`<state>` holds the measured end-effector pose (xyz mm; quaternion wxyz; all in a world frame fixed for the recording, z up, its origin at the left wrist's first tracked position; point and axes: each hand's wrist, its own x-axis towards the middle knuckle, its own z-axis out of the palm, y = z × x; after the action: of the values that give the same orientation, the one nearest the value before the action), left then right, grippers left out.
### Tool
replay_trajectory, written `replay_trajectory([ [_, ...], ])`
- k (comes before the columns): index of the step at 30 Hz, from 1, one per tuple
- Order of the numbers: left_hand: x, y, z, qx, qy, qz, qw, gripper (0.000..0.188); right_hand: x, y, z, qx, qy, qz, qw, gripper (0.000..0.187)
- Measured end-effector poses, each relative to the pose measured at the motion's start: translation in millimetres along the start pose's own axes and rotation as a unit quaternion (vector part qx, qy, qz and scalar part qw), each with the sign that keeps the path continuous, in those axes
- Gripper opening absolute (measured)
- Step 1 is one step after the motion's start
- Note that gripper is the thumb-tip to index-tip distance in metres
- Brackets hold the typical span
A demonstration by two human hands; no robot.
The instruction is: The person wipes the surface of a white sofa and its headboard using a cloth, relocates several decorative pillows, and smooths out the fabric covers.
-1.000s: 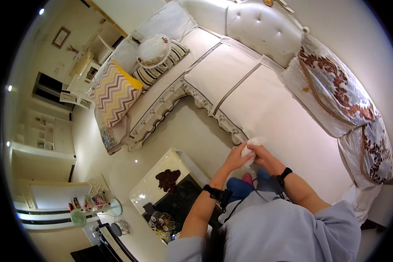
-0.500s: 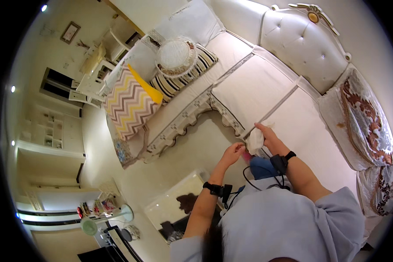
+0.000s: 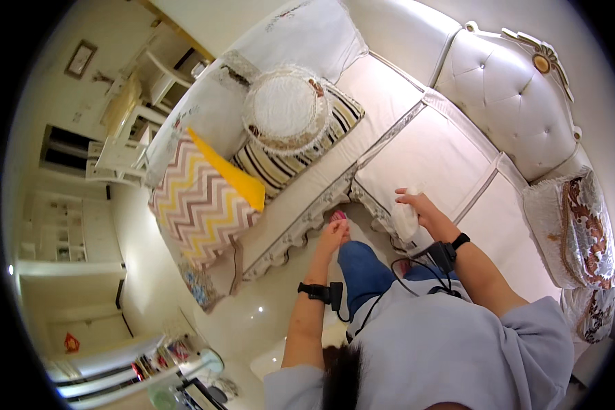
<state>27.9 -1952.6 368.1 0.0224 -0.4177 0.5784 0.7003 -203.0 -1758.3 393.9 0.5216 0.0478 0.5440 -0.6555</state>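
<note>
My right hand (image 3: pixel 422 207) is closed on a crumpled white cloth (image 3: pixel 406 222), which hangs below the fingers over the near corner of the sofa seat (image 3: pixel 396 164). Its exact kind is hard to make out against the pale cover. My left hand (image 3: pixel 335 234) is held lower and to the left, fingers curled in, and nothing shows in it. Just beyond that hand a pink shoe (image 3: pixel 339 215) peeks out on the floor, near the sofa's scalloped skirt.
A zigzag cushion (image 3: pixel 205 205), a striped cushion (image 3: pixel 301 158) and a round lace-edged cushion (image 3: pixel 287 113) lie along the left sofa section. To the right stand a tufted backrest (image 3: pixel 512 96) and a folded patterned velvet cover (image 3: pixel 574 232). White chairs (image 3: pixel 126 147) are farther off.
I have moved closer to the sofa corner, and my view has shifted. My left hand has moved left, away from my right hand, which keeps the white cloth. One blue-jeaned leg has come forward.
</note>
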Motion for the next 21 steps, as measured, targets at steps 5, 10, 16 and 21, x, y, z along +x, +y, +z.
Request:
replay_trajectory([
  [5,127.7,71.8,-104.3,-0.063,0.071,-0.027,0.995,0.031,72.2,-18.5,24.8,0.046,0.080,0.003,0.996,0.044],
  [10,241.0,125.1,-203.9,-0.060,0.116,-0.034,0.991,0.031,125.2,-28.8,85.2,0.040,0.129,0.015,0.991,0.042],
  [16,354.1,158.4,-369.2,-0.045,0.229,0.013,0.972,0.057,190.5,-19.0,171.6,0.080,0.140,0.038,0.986,0.037],
  [21,403.9,220.5,-332.3,0.008,0.320,-0.055,0.946,0.091,225.3,4.2,170.4,0.095,0.195,0.079,0.973,0.037],
])
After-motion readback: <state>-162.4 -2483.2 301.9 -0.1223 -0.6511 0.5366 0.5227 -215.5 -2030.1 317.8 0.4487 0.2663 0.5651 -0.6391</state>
